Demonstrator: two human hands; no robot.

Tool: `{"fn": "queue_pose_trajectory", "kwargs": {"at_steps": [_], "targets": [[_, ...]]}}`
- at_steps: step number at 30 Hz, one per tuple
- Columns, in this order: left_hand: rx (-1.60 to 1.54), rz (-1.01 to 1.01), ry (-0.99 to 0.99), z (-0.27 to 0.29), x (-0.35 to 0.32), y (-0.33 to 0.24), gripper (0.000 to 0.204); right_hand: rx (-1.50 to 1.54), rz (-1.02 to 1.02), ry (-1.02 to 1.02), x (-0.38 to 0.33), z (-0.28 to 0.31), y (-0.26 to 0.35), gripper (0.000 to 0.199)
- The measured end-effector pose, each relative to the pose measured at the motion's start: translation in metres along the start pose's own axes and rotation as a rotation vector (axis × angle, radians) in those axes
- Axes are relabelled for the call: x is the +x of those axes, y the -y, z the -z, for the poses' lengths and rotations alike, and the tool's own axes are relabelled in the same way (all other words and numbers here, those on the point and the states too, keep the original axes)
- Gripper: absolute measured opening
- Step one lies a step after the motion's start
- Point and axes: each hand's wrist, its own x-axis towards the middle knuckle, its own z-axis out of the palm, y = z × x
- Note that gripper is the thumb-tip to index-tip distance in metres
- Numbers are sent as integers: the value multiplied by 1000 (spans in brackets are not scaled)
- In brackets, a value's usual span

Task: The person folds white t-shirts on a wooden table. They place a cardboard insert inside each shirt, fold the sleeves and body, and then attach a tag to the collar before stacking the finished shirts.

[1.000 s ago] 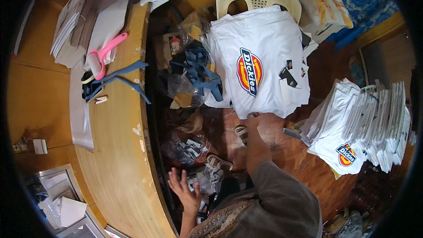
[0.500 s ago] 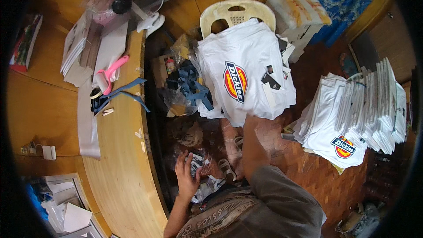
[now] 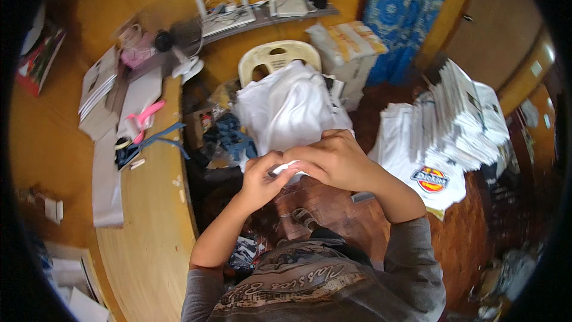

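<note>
My left hand and my right hand are close together before my chest, fingers closed on the edge of a white T-shirt. A strip of white fabric shows between thumbs and fingertips. Beyond my hands the shirt rises in loose folds over the other white shirts on a cream plastic chair. No print shows on the lifted cloth. My hands partly cover its near edge, so where the fabric runs beneath them is hidden.
On the right stands a stack of folded white T-shirts. A wooden counter runs along the left, bearing a pink-handled tool and blue straps. A taped box stands behind the chair.
Both hands have come together and now grip the shirt's edge, which is lifted; its printed front no longer shows. The left hand rose from low left. The view has shifted upward.
</note>
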Motion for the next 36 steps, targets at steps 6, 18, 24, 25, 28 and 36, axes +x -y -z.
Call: {"fn": "queue_pose_trajectory", "kwargs": {"at_steps": [6, 18, 24, 25, 28, 36], "targets": [[-11, -138, -134, -14, -5, -32, 13, 510, -414, 363, -63, -4, -26, 54], [-900, 795, 367, 37, -87, 22, 58, 578, -421, 61, -122, -14, -22, 17], [-822, 475, -92, 71, -70, 17, 49, 237, -702, 575, -178, -93, -61, 37], [-734, 443, -132, 81, -70, 14, 46, 193, -735, 454, -182, -95, -71, 33], [-690, 307, -175, 114, -77, 7, 39, -94, -709, -326, -154, -45, -95, 21], [-512, 552, -294, 80, -93, 43, 27, -715, -587, -424, -115, 40, -91, 24]]}}
